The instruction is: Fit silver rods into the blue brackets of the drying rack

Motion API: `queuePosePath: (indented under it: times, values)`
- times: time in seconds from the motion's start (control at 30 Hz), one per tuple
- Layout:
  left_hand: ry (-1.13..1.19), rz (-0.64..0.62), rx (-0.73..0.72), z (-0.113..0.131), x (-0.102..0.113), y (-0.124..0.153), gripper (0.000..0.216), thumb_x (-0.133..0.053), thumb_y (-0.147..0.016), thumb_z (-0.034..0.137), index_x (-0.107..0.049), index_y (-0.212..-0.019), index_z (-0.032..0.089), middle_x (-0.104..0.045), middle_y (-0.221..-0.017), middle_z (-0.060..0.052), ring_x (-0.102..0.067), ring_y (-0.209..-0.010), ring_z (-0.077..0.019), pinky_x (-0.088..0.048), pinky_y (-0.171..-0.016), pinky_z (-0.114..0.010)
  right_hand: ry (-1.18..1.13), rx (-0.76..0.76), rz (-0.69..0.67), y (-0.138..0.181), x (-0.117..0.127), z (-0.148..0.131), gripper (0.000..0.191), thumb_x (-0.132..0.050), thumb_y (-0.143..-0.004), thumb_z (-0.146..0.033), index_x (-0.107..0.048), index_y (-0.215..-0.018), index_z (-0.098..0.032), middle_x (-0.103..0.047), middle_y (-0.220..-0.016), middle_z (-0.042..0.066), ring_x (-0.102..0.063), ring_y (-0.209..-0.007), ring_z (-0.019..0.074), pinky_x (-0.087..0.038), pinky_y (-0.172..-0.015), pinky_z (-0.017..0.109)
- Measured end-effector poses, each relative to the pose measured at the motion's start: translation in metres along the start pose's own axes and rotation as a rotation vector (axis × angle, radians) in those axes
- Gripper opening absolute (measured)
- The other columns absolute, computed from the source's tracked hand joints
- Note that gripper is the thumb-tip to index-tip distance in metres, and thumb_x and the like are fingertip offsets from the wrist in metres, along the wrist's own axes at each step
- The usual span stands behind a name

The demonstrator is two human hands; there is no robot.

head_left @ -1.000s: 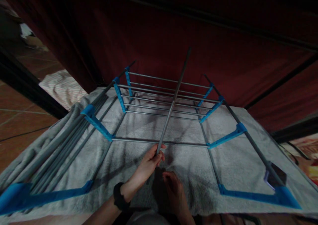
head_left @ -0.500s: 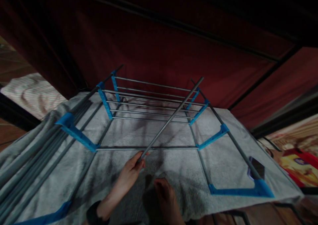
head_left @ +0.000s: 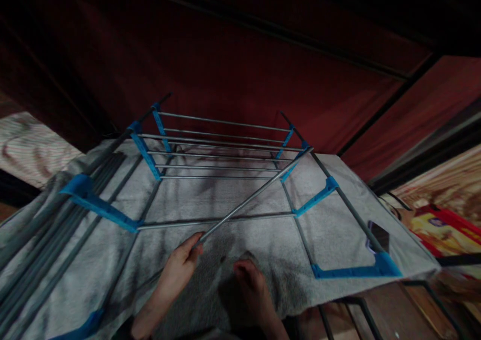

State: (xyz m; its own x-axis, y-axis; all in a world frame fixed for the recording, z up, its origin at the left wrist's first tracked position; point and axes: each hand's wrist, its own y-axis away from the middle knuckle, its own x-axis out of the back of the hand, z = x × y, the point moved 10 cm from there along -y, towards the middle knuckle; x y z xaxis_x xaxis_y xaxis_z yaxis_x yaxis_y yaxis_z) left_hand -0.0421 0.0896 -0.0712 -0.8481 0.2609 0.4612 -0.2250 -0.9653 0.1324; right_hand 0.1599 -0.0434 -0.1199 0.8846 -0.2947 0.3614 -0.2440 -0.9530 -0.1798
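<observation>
My left hand point(head_left: 182, 262) is closed round the near end of a thin grey metal rod point(head_left: 250, 197). The rod slants up to the right, and its far end appears beside a blue plastic bracket at the right of the rack. My right hand point(head_left: 253, 285) hovers over the cloth with its fingers curled in, and nothing shows in it. Before me lies a partly assembled rack point(head_left: 225, 155) of grey tubes and blue brackets. One crossbar point(head_left: 263, 217) joins a left blue bracket point(head_left: 99, 202) to a right blue bracket point(head_left: 315, 196); several more bars run across its far part.
A grey cloth point(head_left: 233, 195) lies under the rack. Several loose grey rods point(head_left: 56, 240) rest at the left. A phone point(head_left: 379, 237) lies by the right tube, and a red and yellow packet point(head_left: 443, 230) is farther right. A dark red fabric panel point(head_left: 233, 79) rises behind.
The rod in my left hand has swung lower, its far end dropping toward the right side of the rack. My left hand has shifted slightly left and down. The whole view has moved slightly.
</observation>
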Motion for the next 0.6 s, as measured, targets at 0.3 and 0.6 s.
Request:
queuePosePath:
  times: [0.3,0.6]
  values:
    - [-0.072,-0.017,0.021,-0.019,0.005,0.003,0.041,-0.053,-0.079,0.048,-0.078,-0.101,0.024,-0.077,-0.079,-0.004,-0.073,-0.081,-0.0285,-0.059,-0.085,-0.042,-0.07,-0.134,0.111,-0.013,0.032,0.022,0.03,-0.058,-0.099,-0.048,-0.076,-0.099,-0.023,-0.078,-0.095,0.006,-0.074,-0.088,0.0218,-0.061,-0.081,0.031]
    - [-0.148,-0.094,-0.005,-0.03,0.002,0.006,0.042,-0.055,-0.078,0.05,-0.079,-0.1,0.024,-0.081,-0.096,-0.009,-0.076,-0.097,-0.0335,-0.059,-0.097,-0.047,-0.275,-0.244,0.286,-0.019,0.069,0.057,0.039,-0.065,-0.092,-0.058,-0.073,-0.105,-0.022,-0.078,-0.096,0.01,-0.074,-0.084,0.024,-0.061,-0.075,0.037]
